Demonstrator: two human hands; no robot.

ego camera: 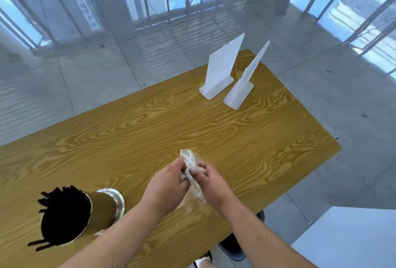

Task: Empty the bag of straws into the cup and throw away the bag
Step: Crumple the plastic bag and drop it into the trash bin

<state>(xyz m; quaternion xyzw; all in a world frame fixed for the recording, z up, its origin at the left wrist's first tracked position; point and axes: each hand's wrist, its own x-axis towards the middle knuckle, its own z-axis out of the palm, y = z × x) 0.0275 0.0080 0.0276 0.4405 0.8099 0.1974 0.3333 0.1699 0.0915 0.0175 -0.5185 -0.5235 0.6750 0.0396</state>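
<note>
From the head camera, the emptying looked done: black straws (62,209) filled the cup (85,218), which stood on the counter (150,121) to the left of the hands. The clear bag (189,164), seemingly empty, was bunched between the left hand (167,184) and right hand (211,182), both with a closed grip on it, right of the cup. Discarding remained; no bin showed. Beyond the cup, two white sign stands (222,70) stood on the woodgrain counter, over a grey tiled floor (96,64) with railings behind.

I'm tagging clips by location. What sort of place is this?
Probably a café or eatery: a wood-grain table holds two white menu stands, and a cup is full of black straws.
</note>
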